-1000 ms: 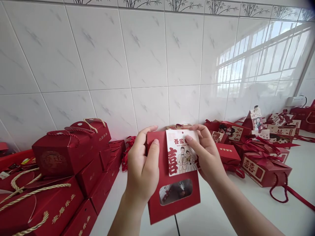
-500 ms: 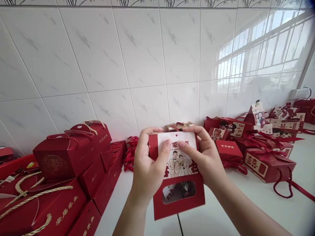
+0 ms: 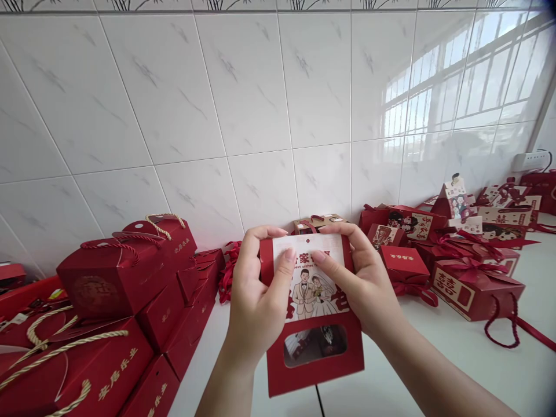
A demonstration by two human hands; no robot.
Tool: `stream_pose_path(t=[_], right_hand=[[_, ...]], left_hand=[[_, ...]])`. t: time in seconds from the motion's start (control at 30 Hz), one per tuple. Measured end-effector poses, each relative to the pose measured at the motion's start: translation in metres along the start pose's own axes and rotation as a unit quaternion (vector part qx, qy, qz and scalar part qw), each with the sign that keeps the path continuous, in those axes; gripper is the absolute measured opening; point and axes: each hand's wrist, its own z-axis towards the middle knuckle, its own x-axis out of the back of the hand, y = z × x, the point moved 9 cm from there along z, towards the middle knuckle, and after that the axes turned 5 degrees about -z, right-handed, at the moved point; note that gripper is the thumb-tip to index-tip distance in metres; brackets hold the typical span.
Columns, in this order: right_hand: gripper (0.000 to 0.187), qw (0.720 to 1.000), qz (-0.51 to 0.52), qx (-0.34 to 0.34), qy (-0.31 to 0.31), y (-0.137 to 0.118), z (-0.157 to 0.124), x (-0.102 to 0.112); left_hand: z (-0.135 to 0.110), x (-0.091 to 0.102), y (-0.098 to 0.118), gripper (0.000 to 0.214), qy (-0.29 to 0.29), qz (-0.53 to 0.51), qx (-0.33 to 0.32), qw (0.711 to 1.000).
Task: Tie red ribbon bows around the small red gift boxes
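Note:
Held up over the table, a red paper gift box [image 3: 315, 370] has a clear oval window low on its front. Its white flap [image 3: 310, 289] shows a drawn bride and groom and a small hole near the top edge. My left hand [image 3: 260, 289] grips the left edge, thumb pressed on the flap and fingers behind. On the right edge, my right hand [image 3: 369, 278] holds the same way, its thumb also on the flap. Both sets of fingertips behind the box are mostly hidden.
Stacked red boxes [image 3: 121, 278] with rope handles fill the left side. Red ribbons [image 3: 228, 272] lie beside them. A brown box [image 3: 324, 221] stands at the wall behind my hands. To the right are several ribboned boxes [image 3: 478, 284] and a power strip [image 3: 532, 160].
My left thumb has slid slightly left and down on the flap. The box has come a little lower and closer, and both hands still hold it.

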Motion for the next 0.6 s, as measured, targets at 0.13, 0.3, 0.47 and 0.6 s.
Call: stream_pose_path(t=[0.13, 0.3, 0.47, 0.6], right_hand=[[0.027, 1.0, -0.004, -0.008, -0.001, 0.0001, -0.0014, 0.0003], [0.027, 1.0, -0.002, -0.007, -0.004, -0.0025, -0.0024, -0.0002], [0.027, 1.0, -0.002, -0.006, -0.005, -0.0043, -0.003, -0.001], [0.027, 1.0, 0.005, -0.003, -0.006, -0.004, -0.001, 0.0008]], left_hand=[[0.0003, -0.0007, -0.0017, 0.019, -0.014, -0.004, 0.008, 1.0], [-0.0012, -0.0029, -0.0024, 0.02, -0.019, -0.029, 0.024, 0.999], [-0.0024, -0.0054, -0.0037, 0.019, -0.021, -0.053, 0.037, 0.998], [-0.0031, -0.0059, -0.0036, 0.021, -0.011, -0.074, 0.043, 0.996]])
